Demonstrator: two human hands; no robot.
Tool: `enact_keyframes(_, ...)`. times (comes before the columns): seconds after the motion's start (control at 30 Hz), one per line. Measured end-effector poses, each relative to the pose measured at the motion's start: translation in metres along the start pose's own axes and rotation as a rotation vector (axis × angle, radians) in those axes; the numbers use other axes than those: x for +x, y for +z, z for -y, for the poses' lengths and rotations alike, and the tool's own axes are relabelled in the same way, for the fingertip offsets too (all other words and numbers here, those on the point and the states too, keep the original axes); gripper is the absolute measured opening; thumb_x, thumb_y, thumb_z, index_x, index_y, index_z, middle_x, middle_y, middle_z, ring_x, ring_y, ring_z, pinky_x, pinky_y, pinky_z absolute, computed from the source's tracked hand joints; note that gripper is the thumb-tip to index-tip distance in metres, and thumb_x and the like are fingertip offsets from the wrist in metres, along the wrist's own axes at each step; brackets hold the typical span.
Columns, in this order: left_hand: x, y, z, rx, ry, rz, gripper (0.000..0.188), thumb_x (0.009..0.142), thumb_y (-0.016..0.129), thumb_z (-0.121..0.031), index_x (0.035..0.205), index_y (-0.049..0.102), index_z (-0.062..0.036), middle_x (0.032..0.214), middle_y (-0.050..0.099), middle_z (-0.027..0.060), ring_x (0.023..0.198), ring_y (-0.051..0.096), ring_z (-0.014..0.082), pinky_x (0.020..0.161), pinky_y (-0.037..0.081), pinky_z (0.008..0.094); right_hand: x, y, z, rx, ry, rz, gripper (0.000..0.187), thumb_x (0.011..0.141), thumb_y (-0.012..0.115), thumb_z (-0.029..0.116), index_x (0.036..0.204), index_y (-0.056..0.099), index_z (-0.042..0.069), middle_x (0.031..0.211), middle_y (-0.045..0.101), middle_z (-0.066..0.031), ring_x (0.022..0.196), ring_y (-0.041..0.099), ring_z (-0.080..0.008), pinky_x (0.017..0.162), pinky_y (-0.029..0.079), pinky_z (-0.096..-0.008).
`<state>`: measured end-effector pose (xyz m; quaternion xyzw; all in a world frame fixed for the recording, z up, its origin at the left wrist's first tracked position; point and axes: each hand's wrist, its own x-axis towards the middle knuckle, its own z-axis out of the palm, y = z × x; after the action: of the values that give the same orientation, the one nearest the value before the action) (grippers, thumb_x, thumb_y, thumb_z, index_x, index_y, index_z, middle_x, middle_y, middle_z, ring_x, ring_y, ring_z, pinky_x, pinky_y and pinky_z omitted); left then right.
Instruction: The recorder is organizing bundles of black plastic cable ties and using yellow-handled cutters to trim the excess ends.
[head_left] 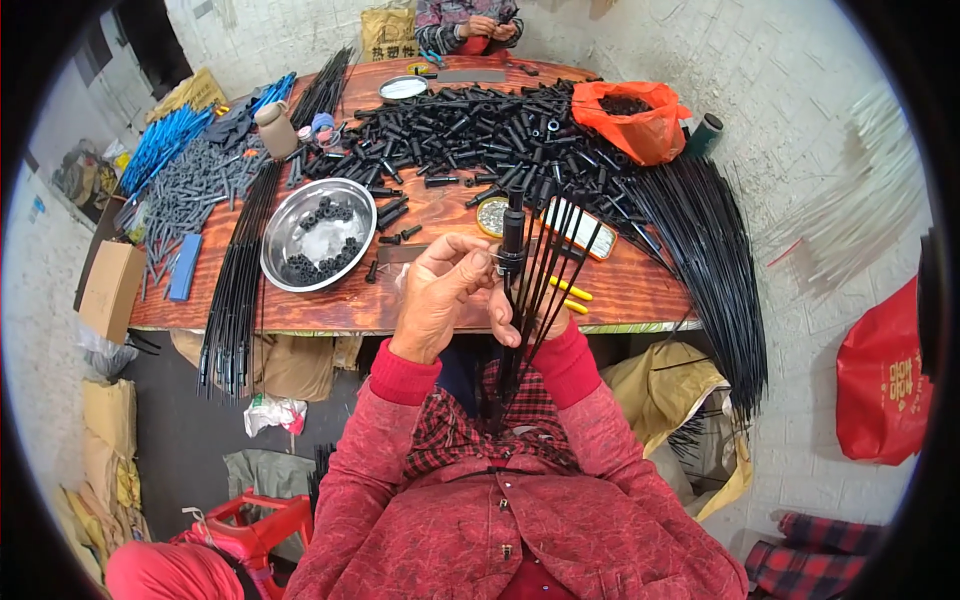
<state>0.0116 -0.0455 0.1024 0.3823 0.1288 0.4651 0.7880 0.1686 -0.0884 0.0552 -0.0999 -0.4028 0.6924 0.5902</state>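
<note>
My left hand (440,295) is closed in a pinch at the side of a black cylindrical fitting (513,235). A thin, pale pin or wire seems to show between its fingertips and the fitting. My right hand (538,318) is wrapped round several long thin black rods (562,240), mostly behind them. One rod carries the fitting, which stands upright above the hand. The rods' lower ends reach down to my lap. Yellow-handled pliers (572,298) lie just right of my right hand, partly behind the rods.
A steel bowl (272,235) holds small black rings. A round tin (490,218), a white tray (598,240) and black fittings (450,130) cover the table. An orange bag (655,130) stands far right, rod bundles (705,260) overhang the edge. Another person's hands (487,28) work opposite.
</note>
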Motion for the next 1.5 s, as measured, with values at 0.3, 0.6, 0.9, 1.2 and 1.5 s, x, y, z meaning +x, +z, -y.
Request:
enact_keyframes(0.3,-0.009,-0.019,0.0,0.471,0.241,-0.368,0.032,0.095,0.062,-0.015,0.122,0.057,0.0016,0.109,0.062,0.0076,0.099,0.059,0.013,0.087,0.048,0.0274,0.013,0.013,-0.012,-0.04,-0.142,-0.299,0.024,0.099,0.057,0.019,0.12,0.057,0.007,0.09,0.068,-0.0142,0.058,0.062,-0.0173,0.053,0.052,-0.0282)
enact_keyframes(0.6,-0.024,0.029,-0.022,0.717,0.253,-0.225,0.053,0.09,0.066,-0.003,0.137,0.044,0.0085,0.122,0.061,0.0129,0.108,0.06,0.0159,0.091,0.049,0.0287,0.034,0.027,-0.036,-0.572,-0.357,-0.563,0.023,0.098,0.056,0.011,0.116,0.062,-0.001,0.092,0.069,-0.0056,0.084,0.063,-0.01,0.073,0.051,-0.0258)
enact_keyframes(0.9,-0.011,0.027,-0.049,0.966,0.182,-0.25,0.027,0.09,0.07,-0.009,0.112,0.066,0.0058,0.091,0.069,0.0039,0.079,0.06,0.0077,0.069,0.049,0.0225,0.039,0.044,-0.051,-0.886,-0.404,-0.728,0.031,0.091,0.062,0.008,0.121,0.06,0.003,0.094,0.069,-0.0171,0.086,0.069,-0.0233,0.074,0.051,-0.0326)
enact_keyframes(1.2,-0.005,0.019,-0.061,0.99,0.047,-0.234,0.027,0.086,0.074,-0.008,0.107,0.067,0.0077,0.088,0.068,0.0034,0.073,0.059,0.0077,0.066,0.049,0.022,0.032,0.055,-0.054,-0.95,-0.409,-0.718,0.046,0.086,0.061,0.004,0.132,0.055,0.006,0.108,0.068,-0.0211,0.099,0.067,-0.0375,0.08,0.053,-0.0401)
enact_keyframes(1.5,-0.007,0.01,-0.061,0.971,0.026,-0.271,0.025,0.087,0.073,-0.006,0.107,0.067,0.0068,0.09,0.069,0.005,0.076,0.06,0.0083,0.068,0.048,0.0227,0.029,0.066,-0.044,-0.955,-0.39,-0.708,0.04,0.088,0.061,0.005,0.128,0.057,0.002,0.108,0.068,-0.0209,0.101,0.069,-0.0307,0.08,0.053,-0.0364)
